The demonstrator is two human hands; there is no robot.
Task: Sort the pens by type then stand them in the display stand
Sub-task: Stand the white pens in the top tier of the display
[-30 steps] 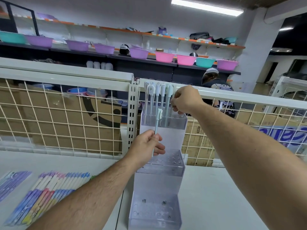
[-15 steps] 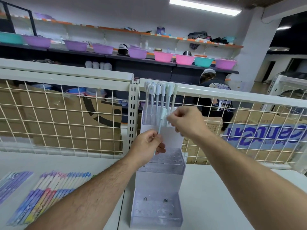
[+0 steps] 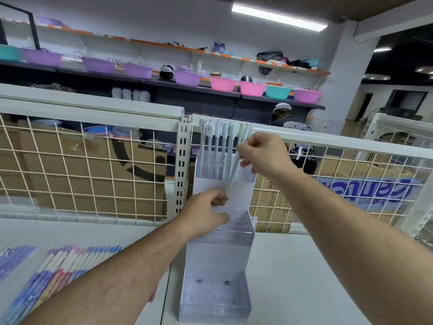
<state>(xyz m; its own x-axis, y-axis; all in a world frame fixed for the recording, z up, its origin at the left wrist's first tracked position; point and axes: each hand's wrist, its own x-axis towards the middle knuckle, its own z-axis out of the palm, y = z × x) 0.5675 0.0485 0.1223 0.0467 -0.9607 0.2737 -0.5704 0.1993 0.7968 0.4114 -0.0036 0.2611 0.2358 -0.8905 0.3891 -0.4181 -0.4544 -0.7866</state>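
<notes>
**Pale pen held aslant before the stand's top tier**

Pinched between thumb and curled fingers of the right hand (image 3: 264, 156): one pale pen (image 3: 235, 170), slim, whitish and half translucent, with a thicker mint-tinted cap. Tilted, cap up and to the right, tip down and to the left, crossing in front of the top tier of the display stand (image 3: 215, 299). Tip just above the left hand (image 3: 206, 214), which sits low against the stand's white back panel, in front of the middle tier. Fingers there loosely curled. Too blurred to tell whether touching the tip or holding nothing.

Stand of clear acrylic, in three stepped tiers, on the white table (image 3: 281, 277), backed against a wire grid (image 3: 93, 172). Upright in the top tier, a row of standing pens (image 3: 218, 146) of the same pale kind, white and pale-blue caps side by side, level with the grid's top rail. Round holes showing in the middle and bottom tiers.

Flat on the table at the left, well apart from the stand: loose pens (image 3: 63, 268) in a packed row, barrels purple, pink, yellow and blue.
</notes>
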